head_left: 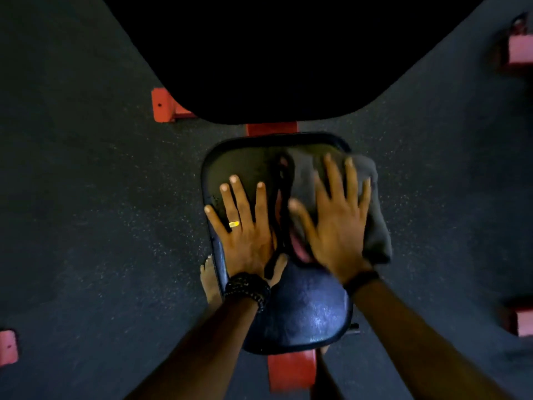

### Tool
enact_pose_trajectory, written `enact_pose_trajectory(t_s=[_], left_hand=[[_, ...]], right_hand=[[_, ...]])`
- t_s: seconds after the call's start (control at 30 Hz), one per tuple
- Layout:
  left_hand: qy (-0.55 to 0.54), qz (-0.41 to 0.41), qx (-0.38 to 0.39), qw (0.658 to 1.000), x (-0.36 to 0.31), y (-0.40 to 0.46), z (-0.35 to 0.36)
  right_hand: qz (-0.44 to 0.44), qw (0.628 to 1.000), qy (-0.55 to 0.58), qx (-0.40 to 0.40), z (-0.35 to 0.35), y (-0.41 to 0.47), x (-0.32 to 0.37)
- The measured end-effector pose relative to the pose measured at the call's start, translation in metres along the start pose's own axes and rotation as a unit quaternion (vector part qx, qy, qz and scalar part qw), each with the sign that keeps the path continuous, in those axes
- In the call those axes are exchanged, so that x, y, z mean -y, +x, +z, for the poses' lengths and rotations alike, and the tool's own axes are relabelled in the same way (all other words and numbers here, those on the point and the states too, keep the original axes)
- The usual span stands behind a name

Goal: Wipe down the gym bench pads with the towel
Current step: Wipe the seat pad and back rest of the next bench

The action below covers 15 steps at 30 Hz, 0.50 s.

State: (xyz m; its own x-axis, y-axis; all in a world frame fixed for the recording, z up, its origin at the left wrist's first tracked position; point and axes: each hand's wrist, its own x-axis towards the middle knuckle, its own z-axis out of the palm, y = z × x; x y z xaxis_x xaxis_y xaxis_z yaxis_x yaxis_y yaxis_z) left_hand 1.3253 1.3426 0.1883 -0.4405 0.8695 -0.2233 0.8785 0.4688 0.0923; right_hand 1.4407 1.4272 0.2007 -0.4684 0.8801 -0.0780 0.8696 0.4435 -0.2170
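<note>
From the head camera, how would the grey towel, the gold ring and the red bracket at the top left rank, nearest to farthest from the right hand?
1. The grey cloth towel: directly under the right hand, which presses on it.
2. The gold ring: on a finger of the left hand, across the torn seat pad.
3. The red metal bracket: on the floor, far upper left.

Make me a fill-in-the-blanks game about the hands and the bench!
1. The right hand presses flat on the grey ____.
2. The left hand wears a gold ____.
3. The towel hangs over the seat pad's ____ edge.
4. The frame under the pad is ____.

Missing words: towel, ring, right, red
</note>
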Motion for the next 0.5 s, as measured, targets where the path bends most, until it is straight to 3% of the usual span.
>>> enact_pose_trajectory(t_s=[0.13, 0.23, 0.33, 0.43, 0.5], left_hand=[[-0.096, -0.006, -0.011, 0.995, -0.002, -0.004, -0.012], [-0.221, 0.005, -0.033, 0.975, 0.015, -0.008, -0.015], [-0.257, -0.012, -0.034, 0.966, 0.051, -0.028, -0.014], [-0.299, -0.09, -0.097, 0.945, 0.085, -0.038, -0.014], [-0.321, -0.149, -0.126, 0.927, 0.099, -0.037, -0.014]], right_hand=[[0.072, 0.996, 0.002, -0.051, 0.002, 0.068, 0.022], [0.045, 0.999, -0.021, -0.017, 0.003, -0.01, 0.045], [0.016, 0.998, -0.062, 0.013, 0.004, -0.037, 0.036], [0.195, 0.979, -0.017, -0.062, 0.011, 0.044, 0.059], [0.227, 0.97, -0.021, -0.089, 0.019, 0.068, 0.097]])
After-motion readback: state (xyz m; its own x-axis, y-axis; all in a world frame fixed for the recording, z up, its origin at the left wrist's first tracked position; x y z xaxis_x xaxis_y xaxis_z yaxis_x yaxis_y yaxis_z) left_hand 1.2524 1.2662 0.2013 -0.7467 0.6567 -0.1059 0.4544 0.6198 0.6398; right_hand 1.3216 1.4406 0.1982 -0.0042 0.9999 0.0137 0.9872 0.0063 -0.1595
